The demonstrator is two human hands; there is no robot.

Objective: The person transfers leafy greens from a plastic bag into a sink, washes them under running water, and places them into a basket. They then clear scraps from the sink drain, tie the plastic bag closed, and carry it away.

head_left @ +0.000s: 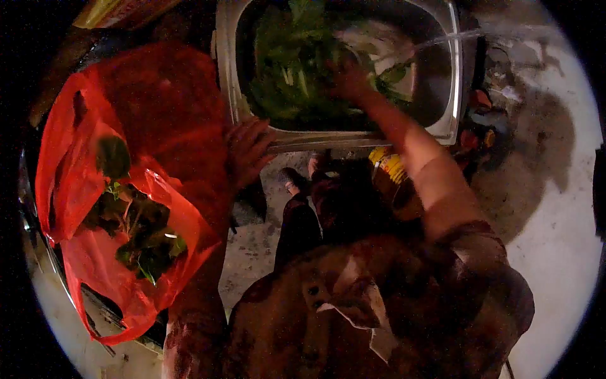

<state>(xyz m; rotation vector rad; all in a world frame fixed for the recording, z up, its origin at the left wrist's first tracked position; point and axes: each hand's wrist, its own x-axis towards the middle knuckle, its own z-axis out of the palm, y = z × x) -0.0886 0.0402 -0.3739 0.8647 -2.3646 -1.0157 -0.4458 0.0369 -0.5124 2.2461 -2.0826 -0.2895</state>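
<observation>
A metal sink in the upper middle holds a heap of green leafy vegetables. My right hand reaches into it among the leaves; its fingers are blurred and dark, so I cannot see whether they grip any. My left hand lies at the sink's near left corner, with its fingers stretched out toward the rim and nothing in them. Left of that hand stands a red plastic bag, its mouth gaping toward me, with dark leafy greens inside.
Water seems to stream in from the upper right. Below the sink's front edge is a container with a yellow label. Small reddish items lie right of the sink. My foot shows on the grey floor.
</observation>
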